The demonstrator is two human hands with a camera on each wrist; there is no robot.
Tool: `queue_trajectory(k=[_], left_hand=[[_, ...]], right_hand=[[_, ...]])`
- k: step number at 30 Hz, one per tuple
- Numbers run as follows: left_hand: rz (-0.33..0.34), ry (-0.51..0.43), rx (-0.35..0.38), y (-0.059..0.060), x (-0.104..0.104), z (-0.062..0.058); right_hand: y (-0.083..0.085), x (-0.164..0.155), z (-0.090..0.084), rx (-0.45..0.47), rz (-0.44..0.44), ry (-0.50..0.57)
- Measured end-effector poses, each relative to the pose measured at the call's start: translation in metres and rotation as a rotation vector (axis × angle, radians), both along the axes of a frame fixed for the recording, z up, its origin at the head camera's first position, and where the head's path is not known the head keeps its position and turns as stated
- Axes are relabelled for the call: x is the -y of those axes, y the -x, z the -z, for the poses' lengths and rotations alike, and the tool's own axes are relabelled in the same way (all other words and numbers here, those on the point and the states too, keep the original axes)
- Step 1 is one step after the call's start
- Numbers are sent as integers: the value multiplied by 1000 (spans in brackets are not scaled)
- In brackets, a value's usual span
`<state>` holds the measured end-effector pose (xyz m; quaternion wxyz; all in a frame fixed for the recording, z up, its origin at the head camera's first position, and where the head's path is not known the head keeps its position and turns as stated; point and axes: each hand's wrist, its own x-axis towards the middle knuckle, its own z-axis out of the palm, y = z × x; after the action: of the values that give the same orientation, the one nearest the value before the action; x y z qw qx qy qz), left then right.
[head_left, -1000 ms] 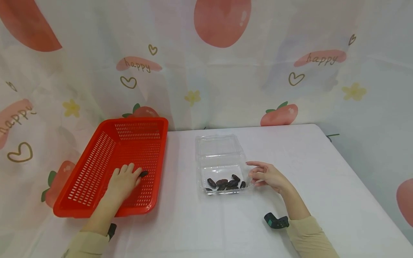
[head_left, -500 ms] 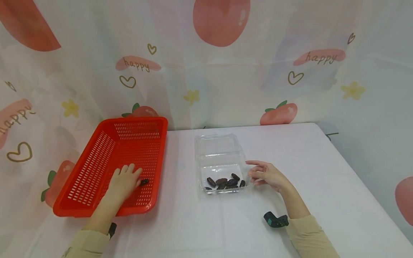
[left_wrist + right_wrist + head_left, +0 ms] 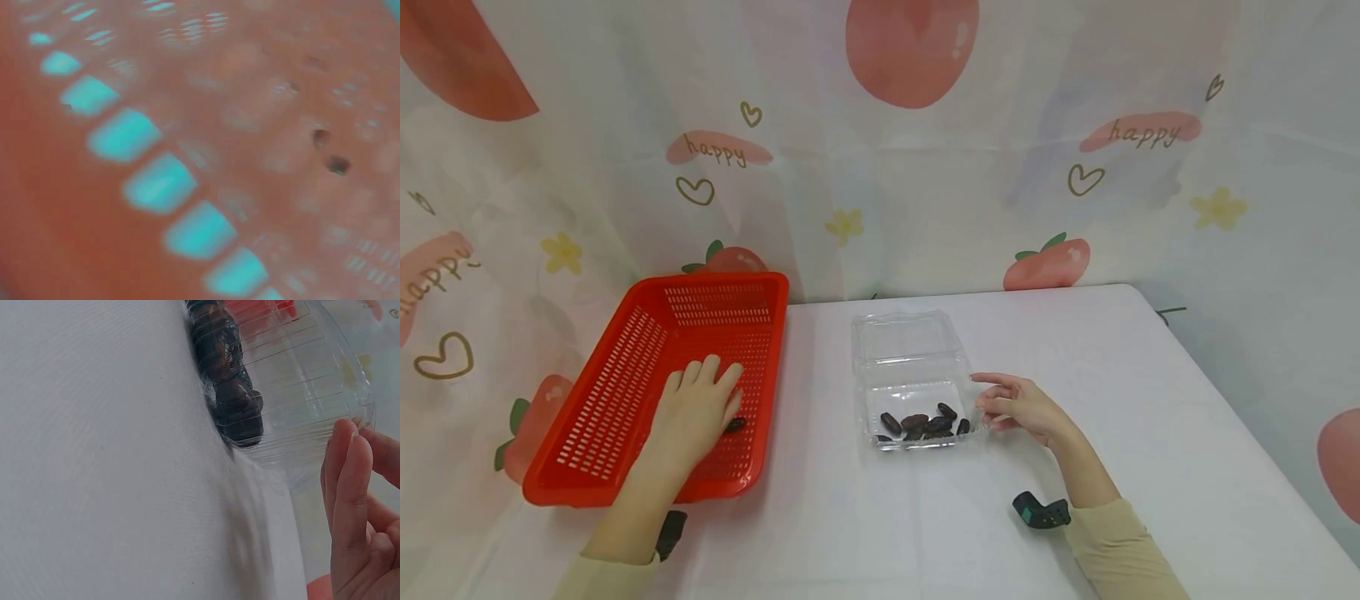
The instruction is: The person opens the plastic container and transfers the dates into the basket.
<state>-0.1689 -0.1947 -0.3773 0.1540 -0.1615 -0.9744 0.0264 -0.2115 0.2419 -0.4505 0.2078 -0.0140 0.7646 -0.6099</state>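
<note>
we work at a white table (image 3: 1112, 400) in front of a curtain printed with strawberries and hearts. on our left sits a red basket (image 3: 625, 392), its far end tipped up a little, and in the middle a clear plastic box (image 3: 910, 367) with its lid thrown back. the box holds a small heap of dark dates (image 3: 925, 423) along its near wall; the right wrist view shows them pressed against the ribbed plastic.

one lone date (image 3: 736, 424) lies on the floor of the basket, just beside our left hand (image 3: 694, 412). that hand lies inside the basket, fingers spread and fairly straight, holding nothing; the date shows just past the thumb side. we judge the step in hand to be carrying dates one by one from box to basket, with this one now set down. the next move calls for lifting the left hand out over the rim and across to the box for another.

our right hand (image 3: 1018, 407) rests at the right wall of the box, fingers loosely bent, fingertips (image 3: 342, 434) touching the plastic to steady it, gripping nothing.
</note>
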Motion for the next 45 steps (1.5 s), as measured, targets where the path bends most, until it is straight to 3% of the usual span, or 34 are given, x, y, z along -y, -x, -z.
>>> queue_trajectory(k=[5,13,22,29,32,35,41,45], left_hand=[[48,19,-59,-4,-23,-8],[157,-19,-97,-3,-70,2],[227,-4,-32,6,-116,26],[275,67,-69,24,-142,57],[276,80,-73,28,-148,63],[267,105,-33,31,-154,64],[243,267,158,37,-165,55],[240,354,228,39,-173,51]], right_hand=[[-1,-1,-3,-9,-4,3],[-2,0,-4,-12,0,0],[-2,2,-5,-5,3,2],[-3,1,-4,-4,13,2],[-3,1,-4,-1,12,7],[-3,1,-5,5,11,16],[-2,0,-4,14,12,32],[-1,0,-1,15,8,40]])
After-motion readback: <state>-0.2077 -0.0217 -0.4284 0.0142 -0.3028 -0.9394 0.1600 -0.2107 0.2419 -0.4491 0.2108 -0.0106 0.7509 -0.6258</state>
